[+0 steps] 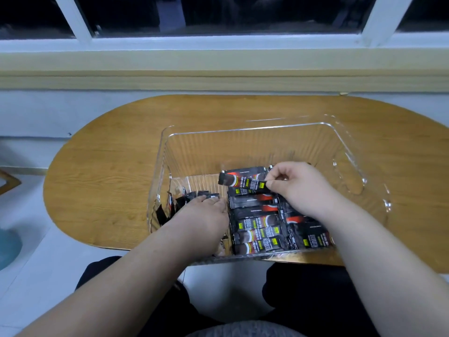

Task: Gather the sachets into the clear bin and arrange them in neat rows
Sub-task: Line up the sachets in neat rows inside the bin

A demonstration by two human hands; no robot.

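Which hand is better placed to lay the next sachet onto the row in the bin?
Right. The right hand already pinches a sachet just above the flat row in the clear bin. The left hand is busy, pressed low against the upright sachets.

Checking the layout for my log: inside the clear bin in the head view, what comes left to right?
Upright sachets at the left wall → left hand → flat row of sachets → right hand pinching a sachet.

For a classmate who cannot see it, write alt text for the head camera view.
A person's right hand pinches a black coffee sachet above flat rows of sachets inside a clear plastic bin on an oval wooden table, while the left hand presses other sachets.
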